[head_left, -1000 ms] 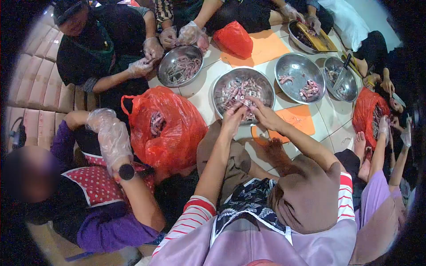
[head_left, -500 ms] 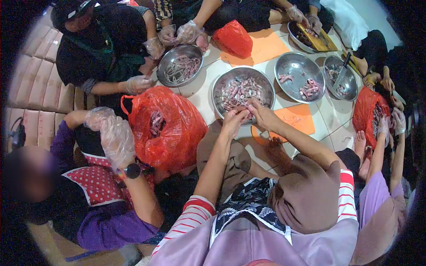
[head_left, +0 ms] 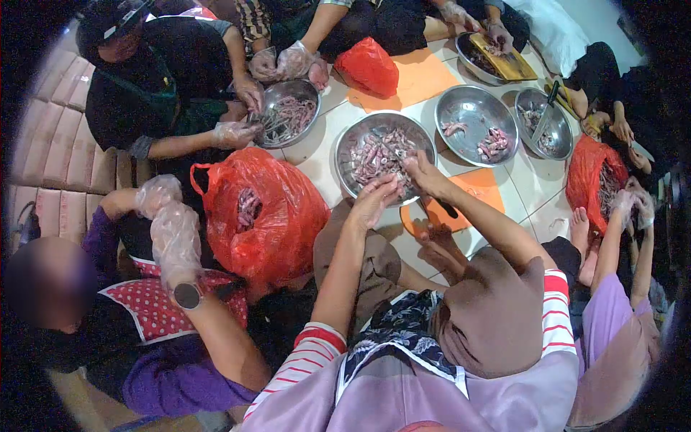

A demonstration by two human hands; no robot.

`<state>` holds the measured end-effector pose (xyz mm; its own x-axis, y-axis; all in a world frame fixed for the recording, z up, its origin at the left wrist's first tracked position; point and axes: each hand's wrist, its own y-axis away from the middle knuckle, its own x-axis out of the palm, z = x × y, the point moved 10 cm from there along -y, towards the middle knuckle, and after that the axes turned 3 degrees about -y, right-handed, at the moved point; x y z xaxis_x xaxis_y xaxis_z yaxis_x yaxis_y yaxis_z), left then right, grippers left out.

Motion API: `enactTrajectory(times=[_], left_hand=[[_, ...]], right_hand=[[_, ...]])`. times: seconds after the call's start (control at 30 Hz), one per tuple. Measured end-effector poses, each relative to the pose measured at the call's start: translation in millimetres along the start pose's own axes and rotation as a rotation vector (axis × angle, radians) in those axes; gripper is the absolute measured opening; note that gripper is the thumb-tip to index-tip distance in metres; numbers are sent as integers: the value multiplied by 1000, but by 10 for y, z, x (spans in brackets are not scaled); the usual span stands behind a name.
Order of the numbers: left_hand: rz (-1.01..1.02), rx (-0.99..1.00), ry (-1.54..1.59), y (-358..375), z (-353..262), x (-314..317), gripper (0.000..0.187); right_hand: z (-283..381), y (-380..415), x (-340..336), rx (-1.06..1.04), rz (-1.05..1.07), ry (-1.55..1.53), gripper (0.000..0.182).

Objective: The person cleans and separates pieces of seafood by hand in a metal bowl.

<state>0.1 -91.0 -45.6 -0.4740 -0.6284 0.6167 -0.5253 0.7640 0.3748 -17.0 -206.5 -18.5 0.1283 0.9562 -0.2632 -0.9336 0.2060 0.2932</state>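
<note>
Both my bare hands are over the near rim of a steel bowl (head_left: 345, 180) holding many small pinkish squid (head_left: 374, 155). My left hand (head_left: 376, 199) is at the front edge, its fingers drawn together; whatever they hold is hidden. On the right rim, my right hand (head_left: 426, 177) has its fingertips pinched down beside the squid, and I cannot make out what is in them. The two hands are slightly apart. Just below my right hand lies an orange mat (head_left: 475, 189), with a dark knife handle (head_left: 448, 209) near it.
To the right stands a steel bowl (head_left: 471, 108) with two squid clumps; beyond it, another bowl (head_left: 554, 140) with a knife. An open red plastic bag (head_left: 288, 209) of squid sits left. Co-workers sit around. A closed red bag (head_left: 368, 66) rests on an orange sheet (head_left: 425, 79).
My hands, together before, have parted slightly. A co-worker's hands at upper left have moved into their bowl. The co-worker at left has shifted their gloved arm. The whole view has shifted a little.
</note>
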Motion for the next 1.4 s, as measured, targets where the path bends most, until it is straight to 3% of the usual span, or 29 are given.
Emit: enactTrajectory(times=[0.2, 0.27, 0.3, 0.43, 0.7, 0.83, 0.93, 1.0, 1.17, 1.23, 1.27, 1.33, 1.37, 1.4], left_hand=[[-177, 95, 23, -17, -69, -207, 26], [-185, 98, 30, -47, -28, -278, 25], [-186, 96, 29, -59, -4, -301, 25], [-155, 139, -5, -66, -22, -290, 19], [-124, 51, -61, -62, 82, -181, 14], [-92, -48, -84, -64, 176, -189, 16], [-23, -91, -49, -22, 161, -39, 19], [4, -105, -14, 4, 140, 19, 21], [-147, 58, 63, -86, 61, -258, 24], [-204, 64, 79, -80, 39, -321, 23], [-258, 69, 94, -68, 35, -377, 22], [-262, 81, 112, -81, 50, -408, 21], [-263, 92, 127, -89, 53, -422, 21], [-263, 91, 126, -91, 56, -416, 21]], right_hand=[[335, 177, 134, -298, -29, 235, 50], [421, 256, 302, -395, 91, 223, 47], [317, 226, 341, -284, 110, 280, 45], [389, 303, 317, -341, 59, 262, 44], [272, 192, 289, -154, 42, 334, 33], [132, 98, 289, -203, -14, 332, 33], [297, 134, 118, -347, -149, 166, 35], [53, 119, 154, 93, 67, -117, 38], [-186, 90, 111, 243, 58, -16, 52], [244, 74, 76, -382, -109, 204, 55], [228, 93, 82, -384, -108, 206, 55], [210, 188, 304, -137, 129, 105, 49], [315, 204, 301, -384, 25, 196, 45], [308, 214, 305, -383, 25, 195, 45]])
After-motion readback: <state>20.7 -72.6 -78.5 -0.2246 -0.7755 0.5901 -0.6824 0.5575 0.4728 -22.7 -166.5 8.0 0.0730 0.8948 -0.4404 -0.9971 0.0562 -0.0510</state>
